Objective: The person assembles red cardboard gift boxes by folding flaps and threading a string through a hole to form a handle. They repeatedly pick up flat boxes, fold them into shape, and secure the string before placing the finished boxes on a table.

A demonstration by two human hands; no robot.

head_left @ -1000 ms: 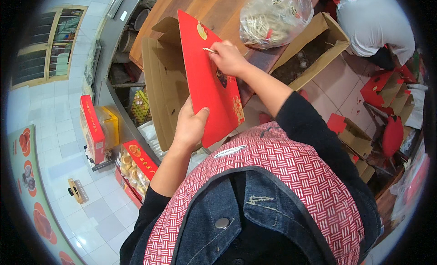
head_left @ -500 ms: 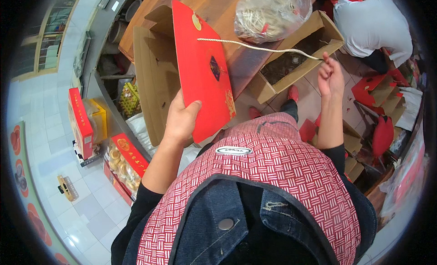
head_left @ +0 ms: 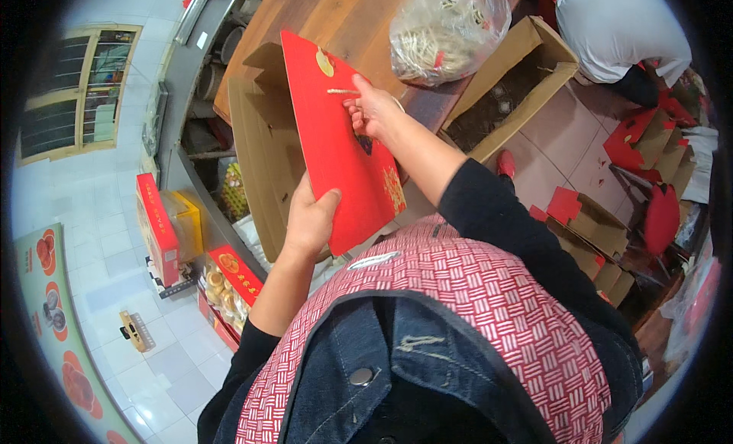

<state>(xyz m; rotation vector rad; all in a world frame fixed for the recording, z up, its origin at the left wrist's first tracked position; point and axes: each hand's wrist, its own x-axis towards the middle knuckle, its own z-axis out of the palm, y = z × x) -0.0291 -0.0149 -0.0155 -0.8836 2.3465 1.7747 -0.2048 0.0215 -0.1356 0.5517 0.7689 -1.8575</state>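
My left hand (head_left: 309, 219) grips the lower left edge of a red cardboard panel (head_left: 321, 146) with gold and dark printed patches, thumb on its front face. A cream twisted cord (head_left: 338, 91) comes out of the panel near its upper part. Over the panel's face is my right hand (head_left: 374, 112), its fingers closed on the cord close to where it leaves the cardboard. Part of the cord is hidden behind that hand. Beside and behind the panel stands an open brown carton (head_left: 259, 146); whether the two are joined, I cannot tell.
On the wooden table (head_left: 305, 16) lies a clear plastic bag (head_left: 450, 39) of cream cords. An open cardboard box (head_left: 527, 93) sits at the table's edge. A person in a white top (head_left: 622, 28) bends at the far right, near red boxes (head_left: 641, 138). Packaged red boxes (head_left: 156, 222) stand at left.
My right hand has moved left from the cord's far end to the panel, where the cord emerges. The long stretch of cord no longer shows. My left hand keeps its hold.
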